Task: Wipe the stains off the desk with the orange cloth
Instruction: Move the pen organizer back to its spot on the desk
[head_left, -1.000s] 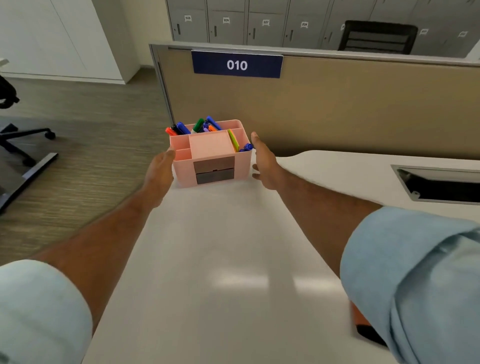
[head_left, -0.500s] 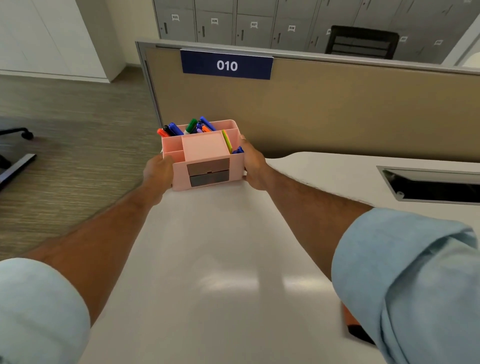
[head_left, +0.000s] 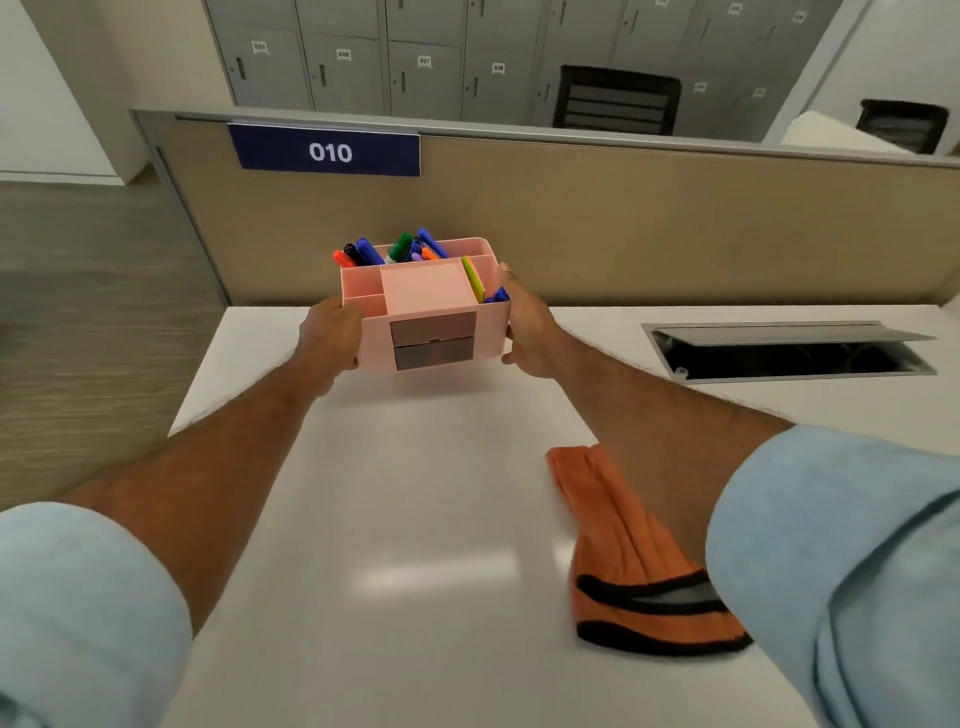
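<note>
A pink desk organiser full of coloured markers is gripped on both sides: my left hand clasps its left wall and my right hand its right wall. It appears raised slightly above the white desk, near the far left corner. The orange cloth, with black trim, lies folded on the desk under my right forearm, partly hidden by my sleeve. I can make out no stains on the glossy desk surface.
A tan partition labelled 010 runs along the desk's far edge. An open cable hatch is set into the desk at the right. The desk's left edge drops to wood floor. Grey lockers and black chairs stand beyond.
Both hands closed on the organiser's sides and brought it nearer to me, off the far corner. The view has tilted down, bringing the orange cloth into sight.
</note>
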